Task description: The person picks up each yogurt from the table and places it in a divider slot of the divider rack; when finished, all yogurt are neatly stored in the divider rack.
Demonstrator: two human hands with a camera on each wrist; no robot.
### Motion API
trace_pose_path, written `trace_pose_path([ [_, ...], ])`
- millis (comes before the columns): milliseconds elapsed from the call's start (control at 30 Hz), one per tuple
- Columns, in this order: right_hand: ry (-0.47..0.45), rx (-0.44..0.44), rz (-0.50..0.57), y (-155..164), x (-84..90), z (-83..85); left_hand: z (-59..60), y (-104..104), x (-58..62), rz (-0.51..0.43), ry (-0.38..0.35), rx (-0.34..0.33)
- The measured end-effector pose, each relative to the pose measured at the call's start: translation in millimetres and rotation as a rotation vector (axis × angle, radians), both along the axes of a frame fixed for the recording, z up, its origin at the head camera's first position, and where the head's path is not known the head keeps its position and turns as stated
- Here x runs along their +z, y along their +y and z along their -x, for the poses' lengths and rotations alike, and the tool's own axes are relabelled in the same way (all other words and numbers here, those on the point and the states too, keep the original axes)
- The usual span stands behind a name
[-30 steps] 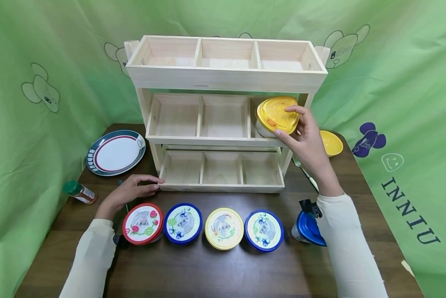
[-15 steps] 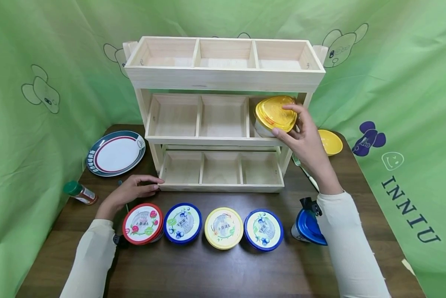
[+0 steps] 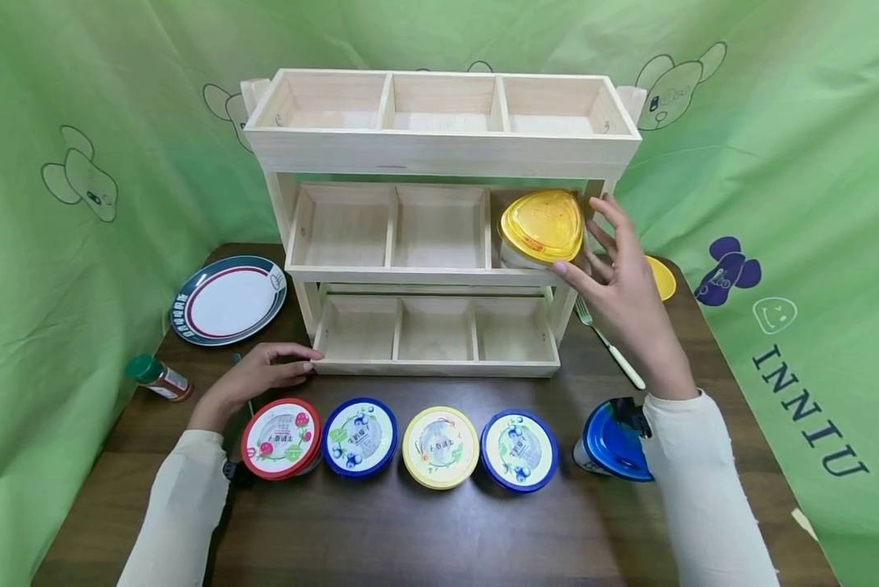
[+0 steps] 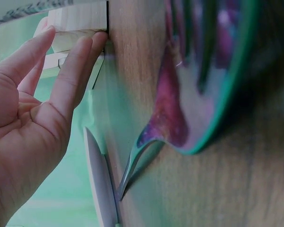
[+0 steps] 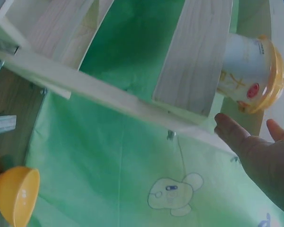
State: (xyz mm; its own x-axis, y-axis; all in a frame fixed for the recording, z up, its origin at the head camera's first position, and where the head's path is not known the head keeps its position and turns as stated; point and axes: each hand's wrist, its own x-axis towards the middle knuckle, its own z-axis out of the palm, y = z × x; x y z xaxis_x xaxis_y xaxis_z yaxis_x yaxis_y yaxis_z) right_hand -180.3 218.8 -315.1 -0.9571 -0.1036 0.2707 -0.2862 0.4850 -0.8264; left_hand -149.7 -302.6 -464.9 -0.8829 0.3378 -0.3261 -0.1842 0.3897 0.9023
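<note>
A tub with a yellow lid [image 3: 542, 224] stands tilted in the right compartment of the middle tier of a three-tier wooden rack [image 3: 439, 152]. My right hand [image 3: 626, 302] is beside it, fingers spread and extended. In the right wrist view, a gap shows between those fingers and the tub [image 5: 251, 71], whose base is hidden behind the tier's front board. My left hand [image 3: 252, 383] touches the left front corner of the bottom tier with fingertips and thumb. The left wrist view shows the fingers [image 4: 71, 71] nearly straight against the wood.
Across the front are a red-lidded tub [image 3: 281, 440], blue-lidded tubs [image 3: 360, 438] and a yellow-lidded round tub [image 3: 441, 448]. A blue tub [image 3: 611, 440] sits by the right wrist. Left are a plate [image 3: 227, 302] and spice bottle [image 3: 158, 377]; right, a fork [image 3: 616, 355] and yellow bowl [image 5: 19, 194].
My right hand has let go of the yellow-lidded tub and drawn back to the right. The tub sits slightly further left; my left hand has stayed at the rack's corner.
</note>
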Motion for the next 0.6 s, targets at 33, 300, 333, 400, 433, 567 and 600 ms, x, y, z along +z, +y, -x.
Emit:
trace_pose_path([
  [33,0.014,-0.005,-0.02,2.2,0.7,-2.4,0.1,0.1,0.1,0.001,-0.001,0.0],
  [300,0.137,-0.016,-0.115,26.9,6.8,-30.9,-0.4,1.2,0.1,0.007,-0.003,0.003],
  [333,0.147,-0.016,-0.113,30.2,6.9,-34.6,-0.4,1.2,0.0,0.008,-0.002,0.005],
  [400,0.166,-0.018,-0.107,36.9,6.1,-41.6,-0.5,1.1,-0.4,0.008,-0.001,0.007],
  [433,0.172,-0.024,-0.109,40.5,5.2,-44.6,-0.6,1.1,-0.4,0.009,-0.001,0.007],
  [567,0.158,-0.051,-0.114,57.6,-0.9,-56.0,-1.2,0.9,-0.7,0.015,-0.002,0.005],
  [600,0.146,-0.06,-0.114,62.5,-3.0,-59.0,-1.4,1.0,-0.7,0.017,-0.001,0.004],
])
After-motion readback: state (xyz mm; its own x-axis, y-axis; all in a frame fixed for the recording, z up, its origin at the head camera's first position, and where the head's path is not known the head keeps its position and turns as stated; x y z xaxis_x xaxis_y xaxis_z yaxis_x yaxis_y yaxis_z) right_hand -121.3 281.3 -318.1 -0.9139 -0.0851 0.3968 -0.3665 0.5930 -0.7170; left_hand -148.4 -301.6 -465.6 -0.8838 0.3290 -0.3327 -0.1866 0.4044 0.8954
